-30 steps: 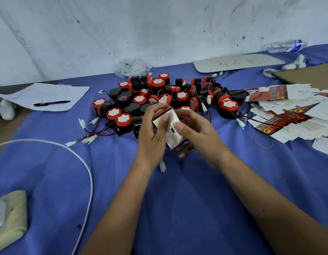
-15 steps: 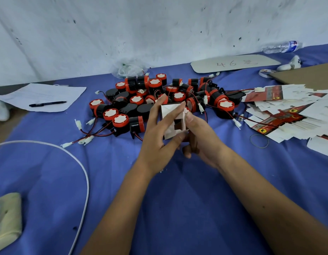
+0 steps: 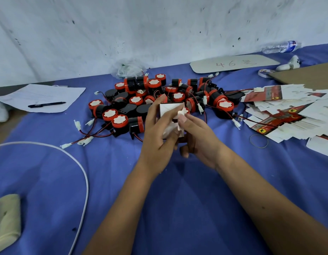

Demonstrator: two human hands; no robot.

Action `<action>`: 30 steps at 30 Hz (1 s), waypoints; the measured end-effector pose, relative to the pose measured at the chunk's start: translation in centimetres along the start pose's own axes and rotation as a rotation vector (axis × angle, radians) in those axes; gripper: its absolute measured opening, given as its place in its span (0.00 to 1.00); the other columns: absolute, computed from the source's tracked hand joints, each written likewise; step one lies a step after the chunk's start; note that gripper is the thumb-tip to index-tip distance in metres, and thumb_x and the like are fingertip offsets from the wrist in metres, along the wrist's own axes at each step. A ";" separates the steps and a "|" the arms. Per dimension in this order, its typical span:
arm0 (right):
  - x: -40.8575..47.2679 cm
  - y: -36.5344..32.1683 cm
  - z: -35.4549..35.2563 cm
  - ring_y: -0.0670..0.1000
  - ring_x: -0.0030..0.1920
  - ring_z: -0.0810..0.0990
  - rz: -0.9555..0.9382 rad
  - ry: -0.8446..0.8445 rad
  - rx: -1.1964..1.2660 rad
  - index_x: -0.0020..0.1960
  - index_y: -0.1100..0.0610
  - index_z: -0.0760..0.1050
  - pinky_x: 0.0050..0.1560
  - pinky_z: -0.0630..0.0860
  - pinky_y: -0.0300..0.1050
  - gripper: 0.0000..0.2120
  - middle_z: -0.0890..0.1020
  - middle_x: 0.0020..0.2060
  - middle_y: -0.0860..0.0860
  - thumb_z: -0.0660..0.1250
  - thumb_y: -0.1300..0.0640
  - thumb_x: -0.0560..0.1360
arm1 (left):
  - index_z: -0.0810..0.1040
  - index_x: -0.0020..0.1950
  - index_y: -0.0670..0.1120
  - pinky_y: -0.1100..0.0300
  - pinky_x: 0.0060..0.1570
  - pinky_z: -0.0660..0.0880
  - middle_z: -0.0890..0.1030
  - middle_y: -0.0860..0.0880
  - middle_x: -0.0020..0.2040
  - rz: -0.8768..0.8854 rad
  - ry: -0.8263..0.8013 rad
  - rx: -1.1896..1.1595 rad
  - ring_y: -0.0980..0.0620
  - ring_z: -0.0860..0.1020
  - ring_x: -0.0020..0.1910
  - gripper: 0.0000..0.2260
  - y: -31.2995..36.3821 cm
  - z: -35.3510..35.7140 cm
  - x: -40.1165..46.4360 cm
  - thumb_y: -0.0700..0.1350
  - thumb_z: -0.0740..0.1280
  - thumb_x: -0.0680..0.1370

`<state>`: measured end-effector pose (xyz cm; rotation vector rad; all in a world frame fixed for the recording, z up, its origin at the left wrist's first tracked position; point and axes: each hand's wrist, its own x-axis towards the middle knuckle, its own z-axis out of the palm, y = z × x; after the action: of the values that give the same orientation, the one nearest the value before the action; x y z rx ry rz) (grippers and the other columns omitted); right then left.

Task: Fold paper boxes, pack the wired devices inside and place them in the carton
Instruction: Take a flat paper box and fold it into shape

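Both bare forearms reach in from the near edge and meet at mid-scene. The left hand stands upright, back toward the camera, thumb on its right side, fingers stretched up and curled around a white item. The right hand sits just right of it, thumb pressing on the same item's top, lower fingers curled beneath.
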<state>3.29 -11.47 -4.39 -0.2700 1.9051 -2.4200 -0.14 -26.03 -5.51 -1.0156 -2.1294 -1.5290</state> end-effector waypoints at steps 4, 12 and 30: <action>0.1 0.3 -0.3 0.56 0.38 0.81 -0.049 0.088 -0.064 0.62 0.59 0.77 0.26 0.74 0.45 0.19 0.84 0.46 0.57 0.68 0.46 0.79 | 0.64 0.80 0.48 0.52 0.76 0.67 0.55 0.48 0.82 -0.021 -0.116 -0.060 0.49 0.55 0.82 0.34 0.4 0.3 -0.3 0.29 0.65 0.77; 0.1 0.7 -0.2 0.56 0.39 0.84 0.003 0.076 -0.118 0.62 0.53 0.77 0.30 0.80 0.48 0.12 0.85 0.46 0.53 0.63 0.50 0.83 | 0.67 0.77 0.48 0.51 0.69 0.72 0.73 0.56 0.72 -0.017 -0.063 0.177 0.53 0.72 0.72 0.38 -0.8 -1.2 -0.3 0.41 0.79 0.71; 0.7 0.4 -1.4 0.52 0.56 0.84 -0.176 0.210 -0.140 0.58 0.51 0.81 0.54 0.81 0.44 0.13 0.86 0.54 0.50 0.69 0.58 0.75 | 0.70 0.74 0.52 0.54 0.68 0.73 0.75 0.58 0.69 0.023 0.030 0.214 0.52 0.74 0.70 0.41 -0.9 -1.1 -0.1 0.51 0.84 0.65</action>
<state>2.33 -10.38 -5.06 -0.2038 2.2330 -2.5167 -0.85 -27.28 -5.78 -0.9329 -2.1954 -1.2648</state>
